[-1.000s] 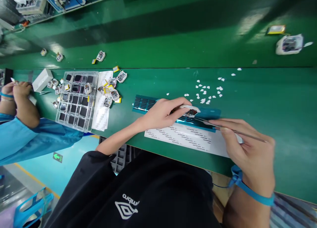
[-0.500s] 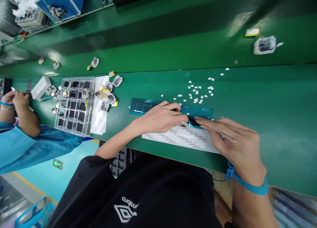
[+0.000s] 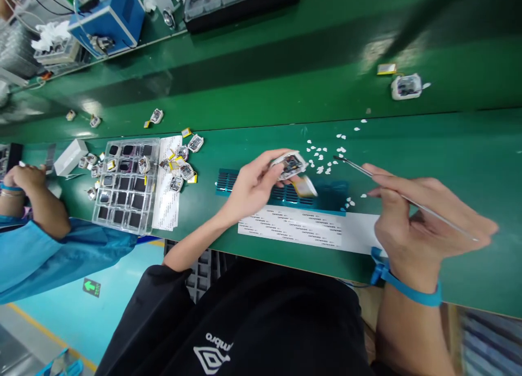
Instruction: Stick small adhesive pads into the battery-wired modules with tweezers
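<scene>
Between the thumb and fingers of my left hand (image 3: 255, 185) is a white watch-like housing (image 3: 292, 165) with its circuitry showing. A yellow-edged battery (image 3: 305, 186) dangles beside it. My right hand (image 3: 424, 218) is closed around slim metal tweezers (image 3: 432, 210), whose dark tip reaches the scattered white stickers (image 3: 321, 150). Whether the tip pinches a sticker I cannot tell. Under the housing lies a teal sheet with dark strips (image 3: 332, 195). A white printed sheet (image 3: 285, 226) is nearer my body.
To the left are a clear compartment tray (image 3: 120, 215) with dark screens, several housings with batteries (image 3: 186, 172) and a white box (image 3: 70, 157). A co-worker's hands (image 3: 30, 177) are at far left. Another housing (image 3: 406, 86) sits at the upper right. A blue machine (image 3: 108, 22) stands behind.
My hands have moved apart from the teal sheet. The left has raised the housing with its battery into view; the right has swung the tweezers rightward, tip at the stickers. The view shifted slightly.
</scene>
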`<act>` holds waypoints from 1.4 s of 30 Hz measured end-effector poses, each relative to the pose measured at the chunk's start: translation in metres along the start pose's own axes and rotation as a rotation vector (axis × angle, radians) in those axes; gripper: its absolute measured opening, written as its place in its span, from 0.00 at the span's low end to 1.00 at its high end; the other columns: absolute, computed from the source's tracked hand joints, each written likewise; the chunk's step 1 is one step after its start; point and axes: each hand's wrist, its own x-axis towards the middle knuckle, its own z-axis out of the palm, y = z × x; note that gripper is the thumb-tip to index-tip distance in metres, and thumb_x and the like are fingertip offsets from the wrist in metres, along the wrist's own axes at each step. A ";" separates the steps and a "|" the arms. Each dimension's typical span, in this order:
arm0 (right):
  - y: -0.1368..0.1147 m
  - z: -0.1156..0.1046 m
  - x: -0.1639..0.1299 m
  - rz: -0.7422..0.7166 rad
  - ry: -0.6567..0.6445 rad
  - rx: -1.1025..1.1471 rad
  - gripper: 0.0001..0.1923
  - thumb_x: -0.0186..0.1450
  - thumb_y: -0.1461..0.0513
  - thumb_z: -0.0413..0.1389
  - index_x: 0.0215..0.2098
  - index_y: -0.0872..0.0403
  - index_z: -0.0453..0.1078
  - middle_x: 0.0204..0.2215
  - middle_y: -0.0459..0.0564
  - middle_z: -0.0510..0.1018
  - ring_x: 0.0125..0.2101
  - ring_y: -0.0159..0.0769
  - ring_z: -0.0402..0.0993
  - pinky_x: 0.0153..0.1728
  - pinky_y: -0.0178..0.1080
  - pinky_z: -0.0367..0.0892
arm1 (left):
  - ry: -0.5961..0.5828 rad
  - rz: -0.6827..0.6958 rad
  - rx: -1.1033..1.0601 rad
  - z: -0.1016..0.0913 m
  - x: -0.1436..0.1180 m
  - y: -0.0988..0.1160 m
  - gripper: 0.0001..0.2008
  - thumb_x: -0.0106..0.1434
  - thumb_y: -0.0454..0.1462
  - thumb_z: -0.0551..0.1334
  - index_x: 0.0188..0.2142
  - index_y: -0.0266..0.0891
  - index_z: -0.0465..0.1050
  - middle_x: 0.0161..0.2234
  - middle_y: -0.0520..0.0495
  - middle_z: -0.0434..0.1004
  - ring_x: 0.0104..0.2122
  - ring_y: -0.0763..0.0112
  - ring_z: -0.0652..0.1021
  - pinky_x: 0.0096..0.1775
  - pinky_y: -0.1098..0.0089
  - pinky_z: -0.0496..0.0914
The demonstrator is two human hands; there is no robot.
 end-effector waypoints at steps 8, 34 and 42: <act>-0.012 0.004 -0.003 -0.001 0.078 0.026 0.29 0.64 0.75 0.63 0.53 0.37 0.81 0.45 0.41 0.87 0.33 0.39 0.86 0.27 0.42 0.75 | -0.253 -0.503 -0.570 0.000 0.005 0.003 0.13 0.67 0.43 0.66 0.36 0.34 0.79 0.38 0.36 0.87 0.30 0.72 0.80 0.32 0.70 0.74; -0.013 0.006 0.005 -0.429 -0.395 -0.019 0.41 0.68 0.72 0.62 0.74 0.40 0.60 0.46 0.40 0.86 0.30 0.36 0.82 0.31 0.39 0.79 | 0.233 -0.389 -0.366 0.015 0.002 -0.005 0.26 0.56 0.49 0.73 0.29 0.44 0.54 0.16 0.63 0.66 0.18 0.75 0.79 0.19 0.76 0.65; -0.009 0.005 0.003 -0.468 -0.389 -0.049 0.38 0.70 0.70 0.61 0.74 0.41 0.61 0.46 0.39 0.86 0.30 0.36 0.81 0.30 0.40 0.77 | 0.241 -0.382 -0.337 0.013 0.002 -0.004 0.26 0.56 0.49 0.73 0.27 0.44 0.55 0.15 0.64 0.62 0.16 0.76 0.77 0.18 0.75 0.64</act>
